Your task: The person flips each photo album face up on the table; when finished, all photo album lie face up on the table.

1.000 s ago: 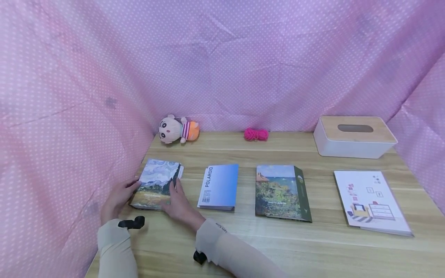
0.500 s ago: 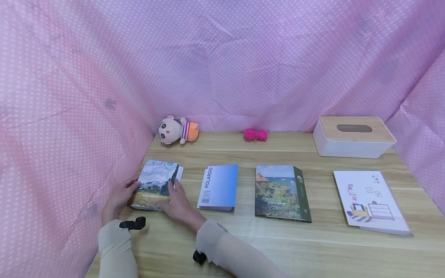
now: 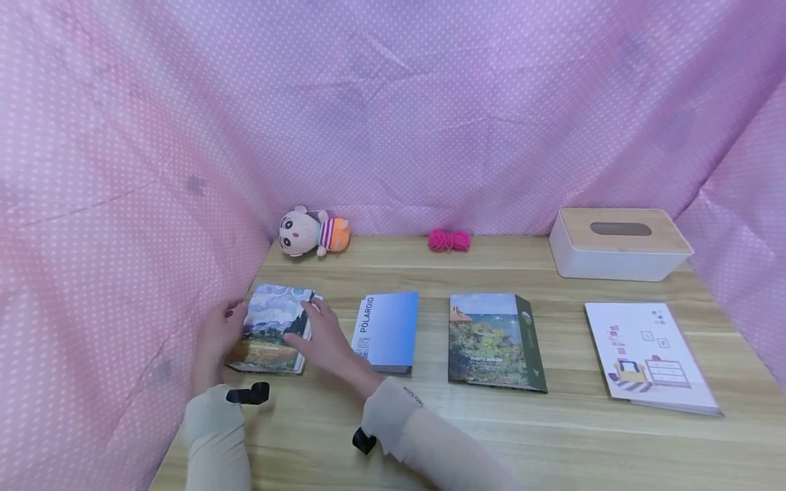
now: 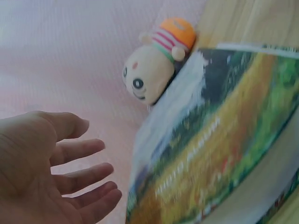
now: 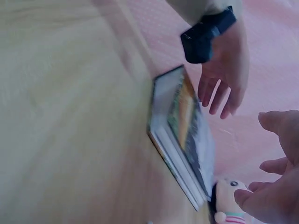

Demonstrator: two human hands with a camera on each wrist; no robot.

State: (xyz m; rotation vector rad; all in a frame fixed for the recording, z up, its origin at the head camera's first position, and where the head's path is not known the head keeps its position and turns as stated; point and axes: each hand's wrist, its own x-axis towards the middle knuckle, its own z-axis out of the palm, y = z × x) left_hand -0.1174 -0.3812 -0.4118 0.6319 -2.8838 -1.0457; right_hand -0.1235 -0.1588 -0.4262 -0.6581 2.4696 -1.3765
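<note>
A thick photo album [image 3: 270, 337] with a painted landscape cover lies flat at the left of the table. My left hand [image 3: 217, 337] is beside its left edge; in the left wrist view that hand [image 4: 60, 163] has loosely bent, spread fingers and a gap to the album [image 4: 205, 149]. Over the album's right side hovers my right hand [image 3: 328, 341], thumb and fingers spread. The right wrist view shows both the right hand [image 5: 280, 168] and the left hand [image 5: 229, 65] apart from the album [image 5: 175, 121], whose page edges face the camera. Neither hand holds anything.
Rightward in a row lie a blue Polaroid album [image 3: 389, 331], a garden-painting photo album [image 3: 485, 334] and a white album [image 3: 651, 354]. Behind them are a plush doll [image 3: 313, 232], pink yarn [image 3: 449, 240] and a tissue box [image 3: 623, 252]. Pink dotted cloth [image 3: 393, 123] hangs around the table.
Both hands have come off the album's sides. The right hand has risen a little and spread its fingers, while the left has shifted slightly up and right. The album has hardly moved.
</note>
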